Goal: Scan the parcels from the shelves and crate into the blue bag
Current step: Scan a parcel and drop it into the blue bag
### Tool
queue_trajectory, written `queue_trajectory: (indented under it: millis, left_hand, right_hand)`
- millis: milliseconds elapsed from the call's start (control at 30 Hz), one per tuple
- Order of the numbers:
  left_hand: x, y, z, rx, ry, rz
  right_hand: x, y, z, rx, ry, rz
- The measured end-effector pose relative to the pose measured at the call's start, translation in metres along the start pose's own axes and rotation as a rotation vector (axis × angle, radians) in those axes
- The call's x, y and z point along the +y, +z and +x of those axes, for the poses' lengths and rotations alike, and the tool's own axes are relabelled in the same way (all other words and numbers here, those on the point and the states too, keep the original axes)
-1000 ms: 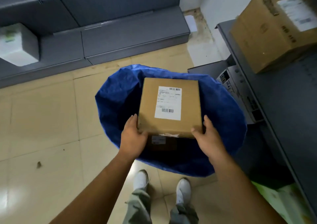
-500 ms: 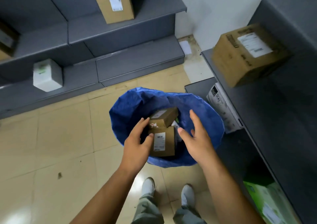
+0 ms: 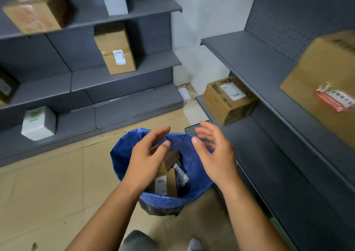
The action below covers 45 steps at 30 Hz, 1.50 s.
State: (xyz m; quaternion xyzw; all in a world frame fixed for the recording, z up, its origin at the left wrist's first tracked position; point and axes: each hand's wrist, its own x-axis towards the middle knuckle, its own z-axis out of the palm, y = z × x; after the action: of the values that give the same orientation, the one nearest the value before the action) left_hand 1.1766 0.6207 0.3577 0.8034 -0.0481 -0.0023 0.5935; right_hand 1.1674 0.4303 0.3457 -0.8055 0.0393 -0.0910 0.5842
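The blue bag (image 3: 123, 160) stands open on the floor in front of me. Inside it lie brown cardboard parcels (image 3: 167, 183), one showing a white label, plus a white packet. My left hand (image 3: 148, 158) hovers above the bag's mouth with relaxed fingers, holding nothing. My right hand (image 3: 213, 154) is raised beside it over the bag's right rim, fingers spread and empty. A labelled brown parcel (image 3: 228, 99) sits on the low right shelf just beyond my right hand.
Grey shelves line the left and right. On the left are a tall brown box (image 3: 115, 49), a brown box (image 3: 36, 12) up high, a grey box (image 3: 116, 3) and a white box (image 3: 38, 123). A large brown box (image 3: 326, 81) fills the right shelf. Tiled floor lies at left.
The labelled parcel left both hands and dropped into the bag. Both hands came up empty and my view tilted upward to the shelves.
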Motion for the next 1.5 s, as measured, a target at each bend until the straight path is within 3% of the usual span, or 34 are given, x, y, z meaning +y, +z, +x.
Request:
queue_trajectory:
  millis: [233,533,900,1167,1500]
  left_hand:
    - [0.016,-0.003,0.011,-0.291,0.139,-0.092]
    - [0.003,-0.01,-0.019,-0.644,0.161,-0.233]
    - [0.04,0.035,-0.114,-1.03,0.272,-0.324]
    - [0.084,0.073,-0.242,-1.213,0.381,-0.304]
    - [0.12,0.133,-0.499,-1.477,0.442,-0.279]
  right_hand:
    - [-0.025,-0.003,-0.037,0.167,0.06,-0.034]
    - [-0.05,0.022,-0.144,0.525,0.203,-0.055]
    - [-0.09,-0.004,-0.288,0.924,0.253,-0.246]
    - [-0.104,-0.038,-0.425,1.122,0.227,-0.249]
    - [-0.126,-0.086,-0.686,1.393,0.306,-0.241]
